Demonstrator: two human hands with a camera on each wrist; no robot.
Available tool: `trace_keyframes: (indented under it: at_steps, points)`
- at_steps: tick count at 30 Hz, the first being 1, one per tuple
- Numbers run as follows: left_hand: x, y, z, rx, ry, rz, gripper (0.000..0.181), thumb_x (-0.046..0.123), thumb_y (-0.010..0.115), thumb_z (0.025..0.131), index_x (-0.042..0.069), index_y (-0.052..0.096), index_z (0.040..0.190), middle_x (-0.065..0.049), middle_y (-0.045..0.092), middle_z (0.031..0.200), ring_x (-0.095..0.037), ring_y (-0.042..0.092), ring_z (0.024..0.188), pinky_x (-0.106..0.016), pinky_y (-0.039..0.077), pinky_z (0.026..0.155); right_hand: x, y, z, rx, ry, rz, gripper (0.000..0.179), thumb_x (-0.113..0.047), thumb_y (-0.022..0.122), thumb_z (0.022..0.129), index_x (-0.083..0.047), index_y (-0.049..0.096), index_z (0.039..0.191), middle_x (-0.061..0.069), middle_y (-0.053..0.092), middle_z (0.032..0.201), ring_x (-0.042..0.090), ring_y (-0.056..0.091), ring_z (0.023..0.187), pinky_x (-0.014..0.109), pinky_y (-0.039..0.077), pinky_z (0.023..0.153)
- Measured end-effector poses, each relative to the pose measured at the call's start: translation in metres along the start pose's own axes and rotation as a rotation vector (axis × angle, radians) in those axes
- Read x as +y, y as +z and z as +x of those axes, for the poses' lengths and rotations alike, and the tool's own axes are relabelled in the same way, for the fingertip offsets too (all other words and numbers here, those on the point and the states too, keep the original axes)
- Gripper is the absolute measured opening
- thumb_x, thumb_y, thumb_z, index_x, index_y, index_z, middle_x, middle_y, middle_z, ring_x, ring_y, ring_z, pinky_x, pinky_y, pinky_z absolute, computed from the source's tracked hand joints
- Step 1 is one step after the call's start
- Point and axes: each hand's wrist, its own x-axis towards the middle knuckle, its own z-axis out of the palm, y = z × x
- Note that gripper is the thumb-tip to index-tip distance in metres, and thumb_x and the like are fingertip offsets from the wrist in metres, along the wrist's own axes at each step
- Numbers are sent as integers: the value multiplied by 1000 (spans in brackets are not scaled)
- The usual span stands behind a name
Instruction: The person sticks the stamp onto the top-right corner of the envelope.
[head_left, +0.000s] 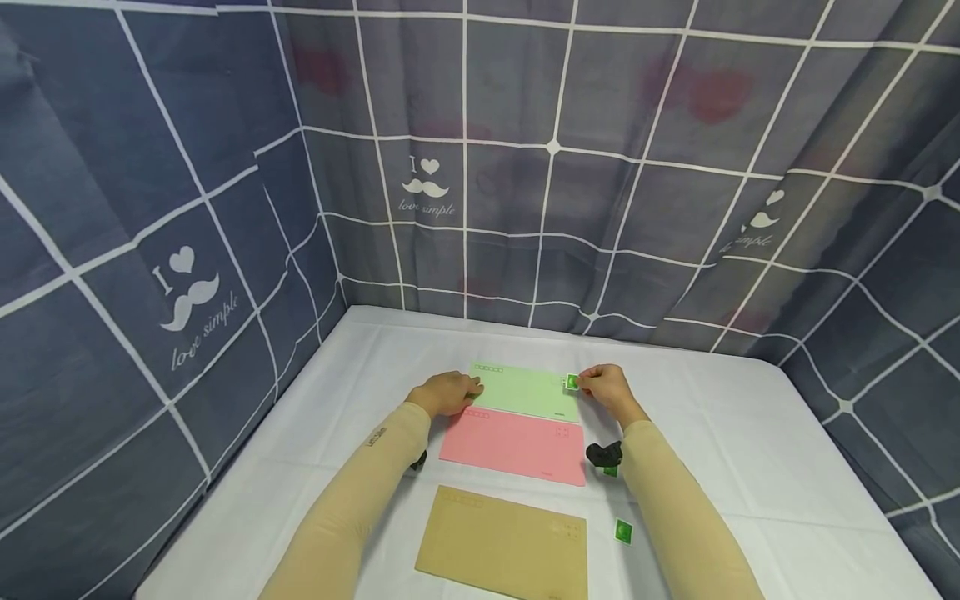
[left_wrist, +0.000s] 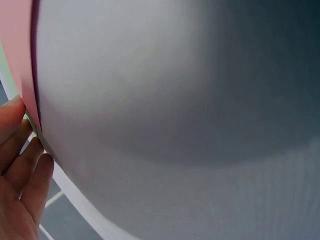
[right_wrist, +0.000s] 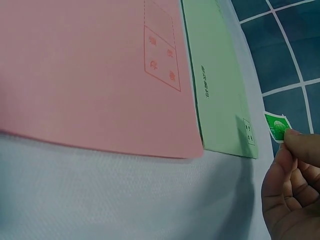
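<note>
My right hand (head_left: 606,390) pinches a small green stamp (right_wrist: 278,125) between thumb and fingertip. In the head view the stamp overlaps the upper right corner of the light green envelope (head_left: 525,392), by its printed box. My left hand (head_left: 444,393) rests at the left edge of that envelope, its thumb and fairly straight fingertips right at the edge. A pink envelope (head_left: 513,446) lies just below, meeting the green one along its long side. In the left wrist view the green envelope shows only as a thin strip at the far left.
A tan envelope (head_left: 506,542) lies nearer to me. One green stamp (head_left: 623,532) lies right of it; another stamp (head_left: 611,472) is partly hidden by the black wrist camera (head_left: 603,455). The white tablecloth (head_left: 720,433) meets a dark checked curtain (head_left: 510,250) behind.
</note>
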Motion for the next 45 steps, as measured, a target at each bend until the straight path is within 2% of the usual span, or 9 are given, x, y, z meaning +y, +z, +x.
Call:
trace_keyframes:
  at_steps: [10,24,33,45]
  points:
    - [1,-1,0,-4,11,5,44,22,56,103,25,53,147,4,42,158,-24,43,144,-39,37,119,-1,0,0,13,32,-11,19,-8,66,93,8,68,103,1,63,76,10,55,71,21,48,64]
    - [3,-2,1,-15,29,21,44,18,56,102,22,54,146,0,45,157,-25,45,144,-39,38,118,1,6,3,14,12,-5,18,-7,65,94,9,68,102,3,63,79,10,54,71,22,47,64]
    - [3,0,0,-12,0,5,45,21,57,103,24,52,147,4,42,158,-23,44,144,-38,37,119,-3,11,1,3,-14,28,17,-2,65,92,12,68,101,3,65,76,9,56,67,25,51,65]
    - [6,-3,-2,-15,-6,9,45,22,58,102,23,52,147,5,42,158,-25,43,145,-38,36,120,-4,15,4,-11,30,-6,18,-7,65,94,8,67,102,5,64,80,12,55,70,22,49,62]
